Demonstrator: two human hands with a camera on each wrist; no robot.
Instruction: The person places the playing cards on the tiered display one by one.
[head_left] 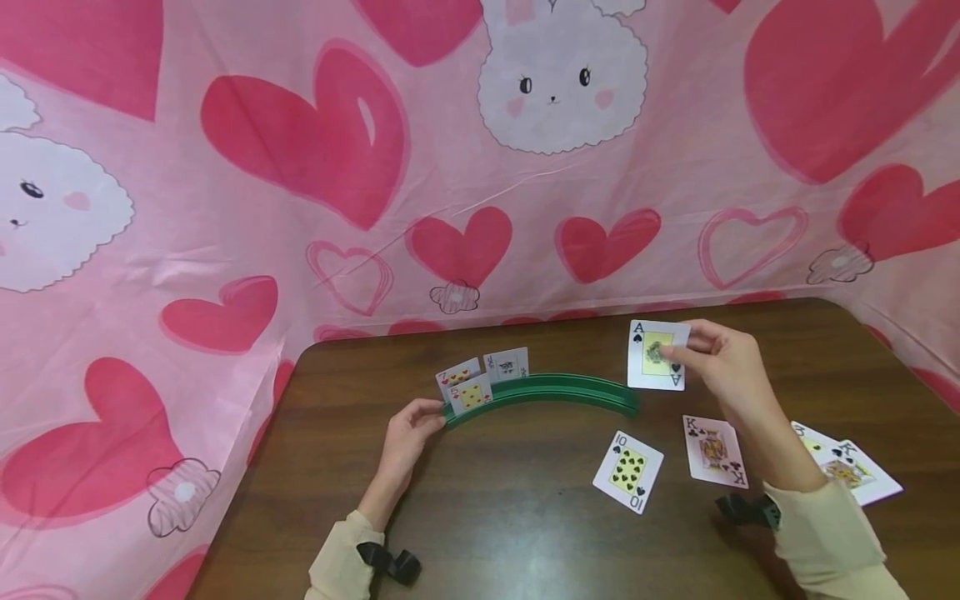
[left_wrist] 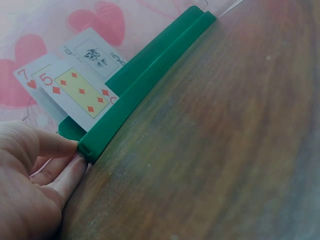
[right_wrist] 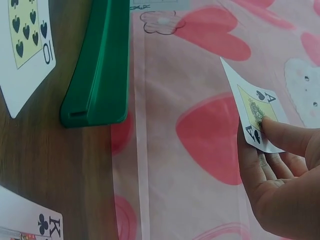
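Observation:
My right hand (head_left: 723, 362) pinches an ace of spades (head_left: 643, 357) between thumb and fingers, raised near the right end of a curved green card holder (head_left: 570, 386). In the right wrist view the ace (right_wrist: 255, 107) bends slightly, face showing. At the holder's left end my left hand (head_left: 408, 433) grips the tip with thumb and fingers. Standing in the holder are a five of diamonds (left_wrist: 80, 92), a seven of hearts (left_wrist: 25, 75) partly hidden behind it, and a joker-like card (left_wrist: 95, 55) at the back.
A ten of spades (head_left: 628, 472) lies face up in front of the holder, with a king of clubs (head_left: 712, 450) to its right. Under the right forearm's far side lie a king of spades (head_left: 862, 475) and another card (head_left: 810, 442), overlapping. A pink heart-print cloth (head_left: 525, 192) hangs behind the wooden table (head_left: 495, 517).

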